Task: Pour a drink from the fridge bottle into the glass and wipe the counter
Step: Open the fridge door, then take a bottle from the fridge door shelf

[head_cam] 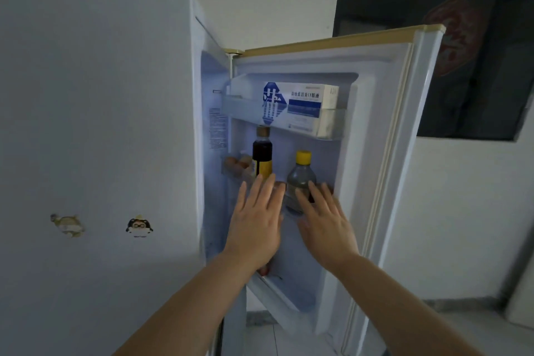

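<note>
So this is the fetch-the-bottle step, nothing poured yet. Far left, two small cartoon stickers (139, 228) sit on the white fridge side. Inside the open white fridge door (416, 153) there are brown eggs (237, 166) in a rack, then a dark glass bottle with a brown cap and yellow label (262, 156). The left hand (257, 228) is flat in front of it, fingers straight, holding nothing. Next is the clear plastic bottle with a yellow cap (300, 179), probably the drink. The right hand (326, 225) has loose, spread fingers over its lower part, not yet wrapped round it. Next move: curl round it and lift carefully, since the door shelf holding a white-and-blue carton (300, 104) hangs close overhead.
</note>
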`<state>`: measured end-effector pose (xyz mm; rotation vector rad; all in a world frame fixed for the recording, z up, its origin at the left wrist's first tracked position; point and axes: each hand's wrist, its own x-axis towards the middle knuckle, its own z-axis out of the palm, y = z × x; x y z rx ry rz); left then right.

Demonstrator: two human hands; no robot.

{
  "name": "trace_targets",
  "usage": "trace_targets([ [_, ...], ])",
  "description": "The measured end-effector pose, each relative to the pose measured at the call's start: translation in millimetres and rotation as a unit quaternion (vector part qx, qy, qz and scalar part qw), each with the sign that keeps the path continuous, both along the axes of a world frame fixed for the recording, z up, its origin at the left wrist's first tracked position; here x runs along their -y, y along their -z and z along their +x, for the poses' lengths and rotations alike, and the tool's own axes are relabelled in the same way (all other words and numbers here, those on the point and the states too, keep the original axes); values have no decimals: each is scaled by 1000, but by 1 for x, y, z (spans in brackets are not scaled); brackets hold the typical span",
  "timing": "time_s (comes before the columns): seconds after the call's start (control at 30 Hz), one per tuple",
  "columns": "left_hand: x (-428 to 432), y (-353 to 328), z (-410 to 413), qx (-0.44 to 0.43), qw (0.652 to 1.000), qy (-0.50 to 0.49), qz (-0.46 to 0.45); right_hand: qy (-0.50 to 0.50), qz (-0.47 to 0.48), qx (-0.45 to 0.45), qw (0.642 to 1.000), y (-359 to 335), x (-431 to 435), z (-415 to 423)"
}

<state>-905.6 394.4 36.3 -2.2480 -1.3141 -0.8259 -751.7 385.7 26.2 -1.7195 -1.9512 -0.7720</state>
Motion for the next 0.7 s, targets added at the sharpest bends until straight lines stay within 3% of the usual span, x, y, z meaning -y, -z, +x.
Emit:
trace_targets([
  [0.13,-33,9,21,7,995,-22,-101,-29,20,15,999,11,-18,29],
  [0.37,-83,10,67,6,986,-29,-165,-94,54,17,994,16,-48,91],
  [0.7,-119,13,114,-2,986,3,-164,-100,28,-86,991,21,-90,162],
])
